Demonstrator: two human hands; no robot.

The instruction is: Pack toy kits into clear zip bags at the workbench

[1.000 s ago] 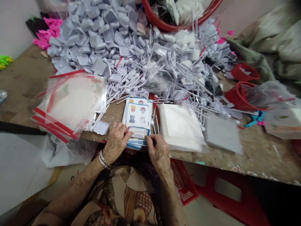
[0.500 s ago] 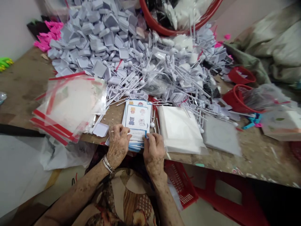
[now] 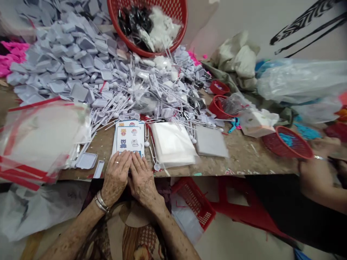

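Observation:
A stack of printed cards with small cartoon animal pictures [image 3: 129, 137] lies at the near edge of a worn wooden table [image 3: 244, 159]. My left hand [image 3: 116, 177] rests on the stack's near end, fingers stretched flat, a ring on one finger and bangles at the wrist. My right hand [image 3: 142, 178] lies beside it, touching it, fingers also flat on the cards. Neither hand grips anything. Just right of the cards sits a pile of white squares in clear film [image 3: 172, 143], then a grey square pad [image 3: 210, 141].
A heap of grey plastic trays [image 3: 65, 61] and white spoons [image 3: 151, 90] fills the table's back. Clear red-striped bags [image 3: 38, 137] lie at left. A red basket [image 3: 148, 21] tilts at the back; smaller red baskets [image 3: 287, 146] stand right, where another person's hand [image 3: 311, 177] reaches in.
The camera has swung right and up. My hands have come together and flattened on the card stack's near end, where before they pinched a card's edge. Another person's hand now shows at right.

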